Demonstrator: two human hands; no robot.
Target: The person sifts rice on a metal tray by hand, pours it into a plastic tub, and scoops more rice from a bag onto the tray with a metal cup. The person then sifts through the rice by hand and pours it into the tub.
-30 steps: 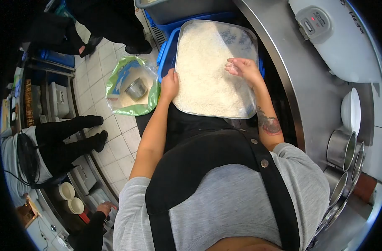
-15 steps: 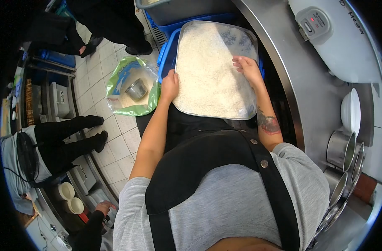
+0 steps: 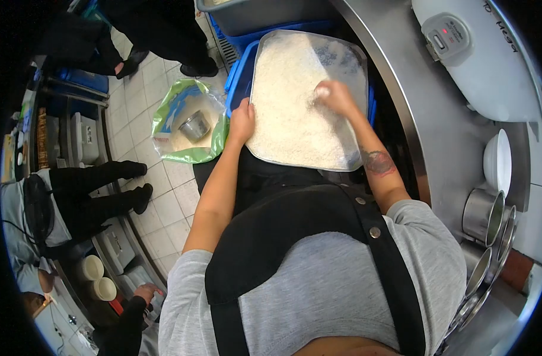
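Note:
A shallow tray [image 3: 349, 66] in front of me bears a wide layer of white grains that look like rice [image 3: 286, 118]. Its far right part shows through where the rice is thin. My left hand [image 3: 243, 120] is closed on the tray's left rim, the thumb lying on top. Over the rice, right of the middle, my right hand [image 3: 336, 99] has its fingers curled down with some white grains at the fingertips; it is slightly blurred. Left of the tray stands an open green bag [image 3: 191, 155] of rice, with a metal cup [image 3: 194, 126] lying in it.
Beneath the tray is a blue crate [image 3: 238, 77]. A steel counter [image 3: 413, 113] on my right carries a rice cooker [image 3: 481, 65], a white bowl [image 3: 497, 160] and several metal pots [image 3: 483, 215]. Other people stand on the tiled floor [image 3: 164, 196] to the left.
My right hand has moved left and inward over the rice, and its spread fingers have curled in. The left hand keeps its hold on the tray rim.

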